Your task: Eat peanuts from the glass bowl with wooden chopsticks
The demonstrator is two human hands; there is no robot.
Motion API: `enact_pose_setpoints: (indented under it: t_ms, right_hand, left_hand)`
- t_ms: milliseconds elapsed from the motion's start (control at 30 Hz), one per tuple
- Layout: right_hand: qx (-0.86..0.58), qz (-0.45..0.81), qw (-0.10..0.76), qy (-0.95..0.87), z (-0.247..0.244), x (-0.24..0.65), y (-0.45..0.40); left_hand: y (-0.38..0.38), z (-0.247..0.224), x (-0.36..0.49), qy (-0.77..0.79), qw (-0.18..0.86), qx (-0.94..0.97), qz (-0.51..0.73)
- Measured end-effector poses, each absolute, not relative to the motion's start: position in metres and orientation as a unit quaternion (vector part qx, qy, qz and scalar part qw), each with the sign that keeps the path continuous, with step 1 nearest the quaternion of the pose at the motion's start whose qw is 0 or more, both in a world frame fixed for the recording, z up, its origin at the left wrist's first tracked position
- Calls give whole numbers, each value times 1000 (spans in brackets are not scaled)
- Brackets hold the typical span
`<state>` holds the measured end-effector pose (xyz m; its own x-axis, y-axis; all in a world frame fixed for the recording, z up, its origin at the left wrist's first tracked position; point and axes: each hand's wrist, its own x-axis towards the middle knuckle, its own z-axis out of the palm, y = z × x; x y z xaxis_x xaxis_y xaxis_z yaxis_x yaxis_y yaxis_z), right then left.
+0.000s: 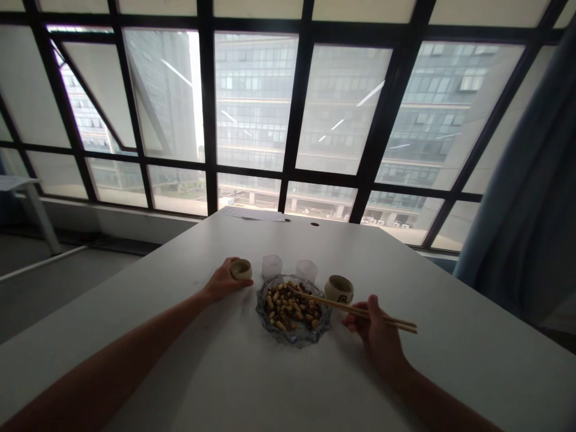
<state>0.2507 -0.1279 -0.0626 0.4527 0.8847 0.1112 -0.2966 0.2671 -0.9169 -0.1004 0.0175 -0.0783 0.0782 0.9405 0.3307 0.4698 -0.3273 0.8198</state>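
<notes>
My left hand is closed around a small beige cup, left of a scalloped glass bowl. Peanuts in their shells and darker pieces fill the bowl. With my right hand I grip a pair of wooden chopsticks. Their tips reach down among the contents of the bowl; whether they pinch a piece I cannot tell. A second beige cup with a dark character on its side stands just right of the bowl, behind the chopsticks.
Behind the bowl stand two translucent plastic cups, a left one and a right one. Papers lie at the far end of the white table. Windows rise beyond it, and a blue curtain hangs at the right.
</notes>
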Motion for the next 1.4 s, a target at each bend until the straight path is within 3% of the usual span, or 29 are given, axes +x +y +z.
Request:
enact_pose_setpoints:
  t_ms: [200, 367, 700, 967, 1400]
  right_hand:
    - [-429, 371, 739, -364, -69, 248, -140]
    - [-432, 299, 726, -443, -72, 244, -144]
    - [-355, 45, 594, -721, -63, 240, -166]
    - [-346, -2, 552, -759, -56, 238, -169]
    - [-437, 86, 556, -702, -53, 234, -171]
  left_hand:
    - [13, -79, -101, 508, 213, 713, 434]
    - [8, -82, -99, 458, 98, 761, 449]
    - [3, -82, -95, 370, -71, 823, 425]
    - [1, -81, -95, 422, -78, 804, 413]
    - [-3, -76, -92, 477, -28, 787, 390]
